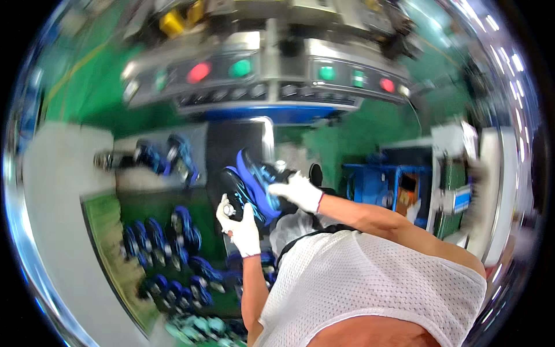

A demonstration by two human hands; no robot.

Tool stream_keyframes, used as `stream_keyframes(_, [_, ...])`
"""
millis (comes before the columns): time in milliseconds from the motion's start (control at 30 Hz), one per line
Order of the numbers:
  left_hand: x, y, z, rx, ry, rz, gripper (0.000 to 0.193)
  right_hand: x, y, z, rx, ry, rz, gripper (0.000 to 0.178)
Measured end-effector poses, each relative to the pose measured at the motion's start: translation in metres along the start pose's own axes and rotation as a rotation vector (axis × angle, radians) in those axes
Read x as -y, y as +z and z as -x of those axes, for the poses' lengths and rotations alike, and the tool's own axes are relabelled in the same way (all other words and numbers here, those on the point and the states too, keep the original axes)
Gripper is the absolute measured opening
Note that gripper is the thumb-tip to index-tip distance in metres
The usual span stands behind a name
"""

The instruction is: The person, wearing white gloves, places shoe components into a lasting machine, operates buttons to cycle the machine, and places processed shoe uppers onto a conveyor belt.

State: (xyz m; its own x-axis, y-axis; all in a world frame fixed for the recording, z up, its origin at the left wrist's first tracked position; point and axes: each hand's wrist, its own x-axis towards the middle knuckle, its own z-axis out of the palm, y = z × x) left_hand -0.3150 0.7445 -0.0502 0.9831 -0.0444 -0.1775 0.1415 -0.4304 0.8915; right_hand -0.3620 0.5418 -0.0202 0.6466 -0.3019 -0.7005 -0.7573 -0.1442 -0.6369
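Two dark shoes with bright blue-violet soles are held side by side in front of my body. My left hand, in a white glove, is closed around the heel end of the left shoe, which has light blue marks on its upper. The other white-gloved hand, my right hand, grips the right shoe from its right side, and that shoe's violet sole faces the left shoe. Motion blurs both shoes somewhat, and my gloves hide part of them.
At the far side stands a machine with a control panel of red and green buttons. Several more blue-and-black shoes stand in rows at the left, with mint-green pieces below. A blue cart is at the right, beside a light-coloured machine column.
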Motion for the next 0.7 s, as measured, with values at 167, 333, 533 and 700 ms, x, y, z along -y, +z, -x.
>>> stream_keyframes(167, [-0.092,0.140,0.032,0.467,0.221,0.122,0.064,-0.084,-0.116,0.070,-0.462,0.055,-0.318,0.085])
stream_keyframes(333, [-0.174,0.209,0.107,0.930,0.568,0.054,0.060,-0.155,-0.167,0.187,-0.811,0.071,-0.900,0.078])
stream_keyframes(533, [-0.272,0.353,0.252,1.372,0.924,0.079,0.063,-0.300,-0.193,0.288,-1.608,0.219,-1.119,0.056])
stream_keyframes(700, [-0.332,0.515,0.397,1.535,1.253,0.188,0.076,-0.361,-0.294,0.398,-1.921,0.678,-0.662,0.080])
